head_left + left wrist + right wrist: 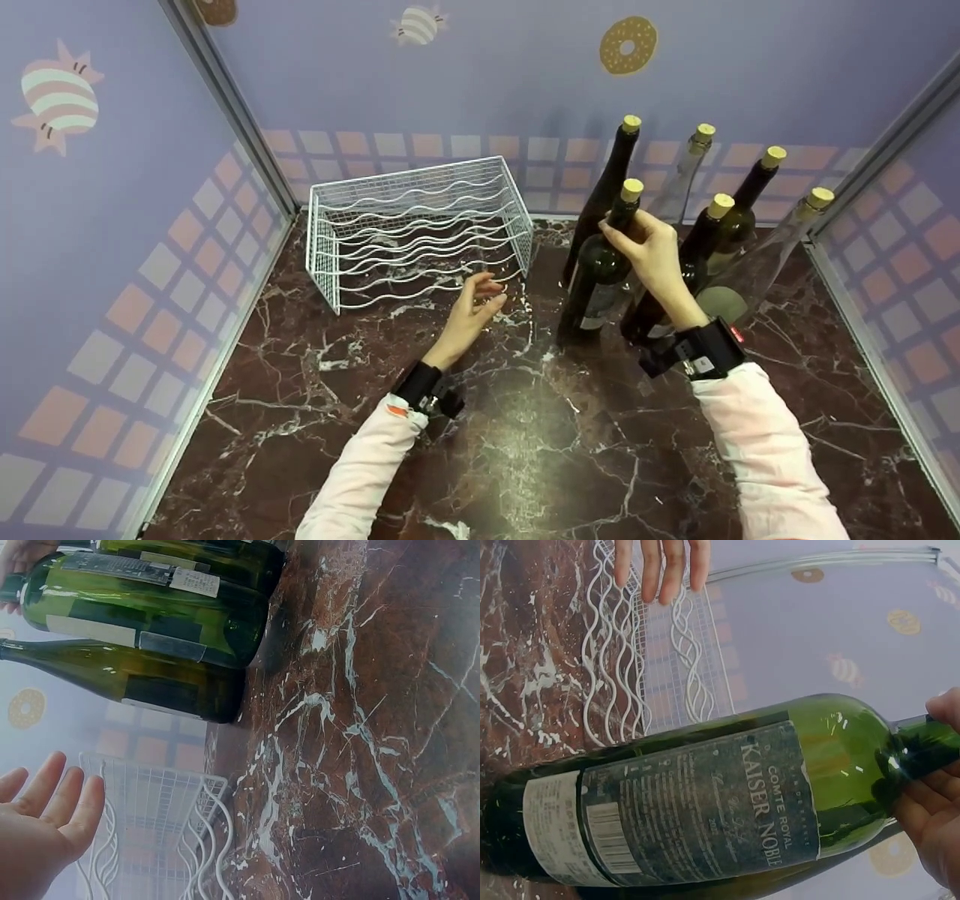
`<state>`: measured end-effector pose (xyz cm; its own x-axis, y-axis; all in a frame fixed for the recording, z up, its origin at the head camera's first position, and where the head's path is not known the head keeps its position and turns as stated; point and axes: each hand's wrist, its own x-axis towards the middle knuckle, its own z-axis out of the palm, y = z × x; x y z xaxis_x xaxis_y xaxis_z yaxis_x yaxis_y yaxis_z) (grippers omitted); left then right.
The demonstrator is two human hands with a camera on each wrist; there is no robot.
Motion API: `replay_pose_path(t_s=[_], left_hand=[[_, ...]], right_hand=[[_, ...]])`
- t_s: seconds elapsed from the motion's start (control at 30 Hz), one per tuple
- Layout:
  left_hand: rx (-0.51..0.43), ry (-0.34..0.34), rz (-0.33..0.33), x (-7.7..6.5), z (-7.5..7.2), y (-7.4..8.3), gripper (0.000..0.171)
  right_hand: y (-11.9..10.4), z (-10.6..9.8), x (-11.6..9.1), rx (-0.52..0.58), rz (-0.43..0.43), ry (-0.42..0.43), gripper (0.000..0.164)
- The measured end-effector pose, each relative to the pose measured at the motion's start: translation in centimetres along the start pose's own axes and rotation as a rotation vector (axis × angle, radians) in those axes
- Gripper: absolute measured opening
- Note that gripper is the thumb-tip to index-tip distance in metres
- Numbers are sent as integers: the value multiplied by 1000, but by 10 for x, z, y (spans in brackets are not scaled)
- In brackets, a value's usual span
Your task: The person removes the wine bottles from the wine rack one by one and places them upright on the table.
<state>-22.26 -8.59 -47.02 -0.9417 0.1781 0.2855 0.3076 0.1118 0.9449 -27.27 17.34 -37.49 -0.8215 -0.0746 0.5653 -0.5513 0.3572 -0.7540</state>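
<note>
My right hand (654, 251) grips a dark green wine bottle (598, 274) by its neck, thumb on one side and fingers on the other. A cork caps this bottle, and the right wrist view shows its dark label (705, 802) close up. The bottle stands nearly upright at the front left of the group. My left hand (474, 304) hovers in front of the wire rack's right end, fingers loosely bent and holding nothing. The white wire rack (420, 247) has wavy shelf wires and stands left of the bottles.
Several other corked bottles stand around the gripped one: a dark slim bottle (604, 191) behind, a clear bottle (679, 176) at the back, another clear bottle (780, 247) at the right. Patterned panels (450, 75) enclose the marbled table (480, 465) at the back and sides.
</note>
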Motion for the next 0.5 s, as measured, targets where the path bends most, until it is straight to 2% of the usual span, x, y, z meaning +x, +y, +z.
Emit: replay_pose_path(t_s=[0.2, 0.5], left_hand=[[8, 17, -12, 0, 0, -1, 41], [-18, 6, -9, -1, 1, -2, 42]], right_hand=[[6, -1, 0, -29, 9, 17, 14], [14, -2, -3, -36, 15, 26, 14]])
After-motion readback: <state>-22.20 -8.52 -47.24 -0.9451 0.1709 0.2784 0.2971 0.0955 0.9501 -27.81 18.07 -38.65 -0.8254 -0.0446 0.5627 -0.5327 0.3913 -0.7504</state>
